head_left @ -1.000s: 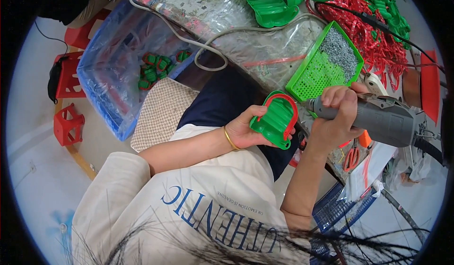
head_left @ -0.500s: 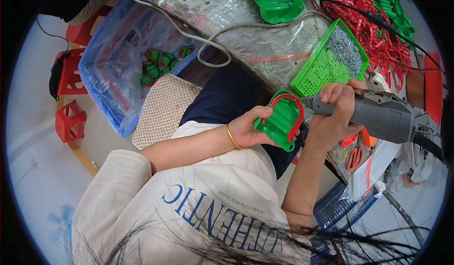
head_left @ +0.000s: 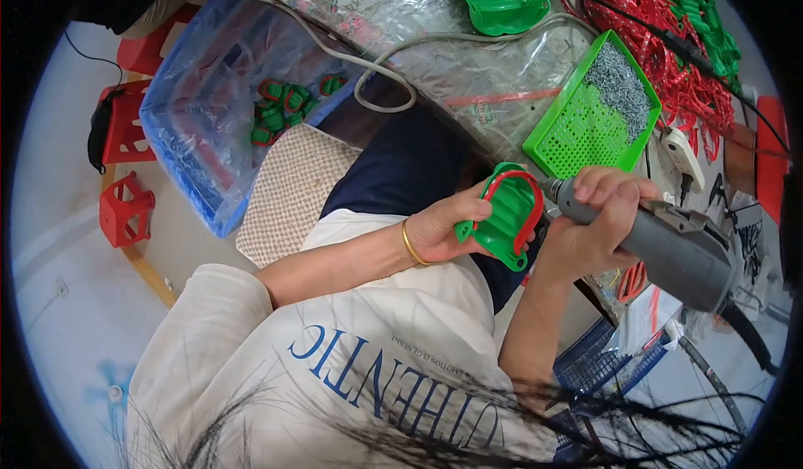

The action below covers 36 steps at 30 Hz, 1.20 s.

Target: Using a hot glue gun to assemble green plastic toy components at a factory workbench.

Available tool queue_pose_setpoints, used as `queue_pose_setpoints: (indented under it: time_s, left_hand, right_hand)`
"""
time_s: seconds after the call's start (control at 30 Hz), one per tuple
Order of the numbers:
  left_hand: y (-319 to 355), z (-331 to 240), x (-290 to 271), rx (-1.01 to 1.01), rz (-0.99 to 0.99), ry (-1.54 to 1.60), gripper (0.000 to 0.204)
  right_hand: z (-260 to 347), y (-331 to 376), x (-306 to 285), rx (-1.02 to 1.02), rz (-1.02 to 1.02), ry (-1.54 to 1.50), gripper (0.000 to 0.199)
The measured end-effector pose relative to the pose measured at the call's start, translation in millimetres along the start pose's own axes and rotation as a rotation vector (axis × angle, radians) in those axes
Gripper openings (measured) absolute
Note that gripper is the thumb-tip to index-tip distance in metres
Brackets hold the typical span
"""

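My left hand [head_left: 449, 225] grips a green moulded plastic piece [head_left: 505, 208] by its near-left side, thumb on top. A curved red strip [head_left: 534, 211] runs along the piece's rim. Wrapped in the fingers of my right hand [head_left: 595, 222] is a grey electric screwdriver [head_left: 687, 256], its rear end slanting down to the right. The tool's tip points at the upper right edge of the green piece; whether it touches cannot be made out. Just beyond that tip lies a green perforated basket [head_left: 570, 140] holding many small silvery screws [head_left: 621, 92].
A blue bin [head_left: 186, 143] lined with clear plastic stands at left, with several finished-looking green-and-red pieces [head_left: 284, 105] inside. Across the worktable [head_left: 435, 59] loops a grey cable [head_left: 360, 66]. Red strips [head_left: 661, 42] and green pieces [head_left: 502, 0] are heaped at the back right.
The screwdriver's rear end has dropped and my right hand has turned with it. The green piece has shifted slightly right and tilted, still in my left hand.
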<state>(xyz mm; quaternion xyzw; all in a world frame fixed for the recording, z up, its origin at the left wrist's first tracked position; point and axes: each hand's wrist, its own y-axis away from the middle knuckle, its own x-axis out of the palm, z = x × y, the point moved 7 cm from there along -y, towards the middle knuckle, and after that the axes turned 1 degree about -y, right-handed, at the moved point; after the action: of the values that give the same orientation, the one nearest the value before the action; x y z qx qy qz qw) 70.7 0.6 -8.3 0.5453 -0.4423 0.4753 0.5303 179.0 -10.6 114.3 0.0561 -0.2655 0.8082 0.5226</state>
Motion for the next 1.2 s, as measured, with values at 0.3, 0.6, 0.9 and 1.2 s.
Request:
queue_pose_setpoints:
  time_s: [0.3,0.6,0.9,1.2]
  left_hand:
    - [5.0,-2.5,1.5,0.037,-0.024,-0.182,0.082]
    - [-1.6,3.1,-6.5,-0.046,0.075,0.154,0.059]
    - [-8.2,3.3,-6.6,-0.07,0.094,0.124,0.061]
    - [-8.2,1.6,-8.9,-0.053,0.049,0.098,0.061]
  right_hand:
    - [2.9,6.2,-1.3,-0.008,-0.112,0.124,0.021]
    - [15.6,-35.8,10.3,0.084,0.1,0.003,0.025]
    - [-32.2,-43.0,-9.7,0.075,0.002,0.147,0.015]
    - [-43.2,-42.1,-11.1,0.06,0.008,0.171,0.013]
